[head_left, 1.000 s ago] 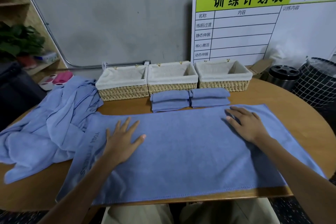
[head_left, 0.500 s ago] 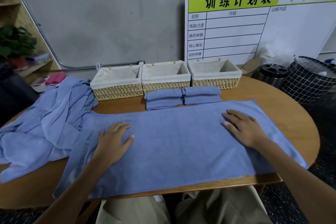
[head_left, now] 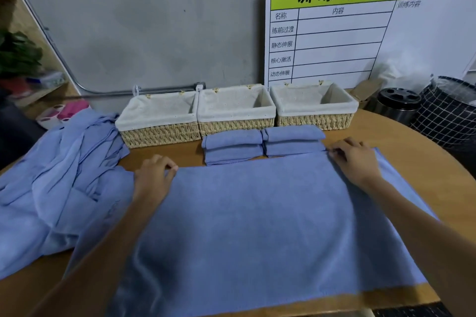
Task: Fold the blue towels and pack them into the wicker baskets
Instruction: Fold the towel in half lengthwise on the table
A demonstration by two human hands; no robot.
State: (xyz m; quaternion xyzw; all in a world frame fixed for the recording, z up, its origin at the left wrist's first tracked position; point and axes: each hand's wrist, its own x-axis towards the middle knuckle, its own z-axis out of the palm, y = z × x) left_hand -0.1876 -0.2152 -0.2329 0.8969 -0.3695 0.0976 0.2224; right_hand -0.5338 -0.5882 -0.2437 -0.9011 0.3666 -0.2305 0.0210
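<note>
Now the left hand [head_left: 152, 177] and right hand [head_left: 356, 162] both pinch the far edge of the flat blue cloth towel [head_left: 257, 226] spread on the round wooden bench [head_left: 425, 152].

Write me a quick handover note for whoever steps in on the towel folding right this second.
Left hand and right hand each pinch the far edge of the flat towel spread on the table.
Done: two folded towels lie side by side in front of the middle and right wicker baskets.
Left: fold the flat towel, then the unfolded pile at the left. No towels are visible in any of the three baskets; nothing is packed yet.
</note>
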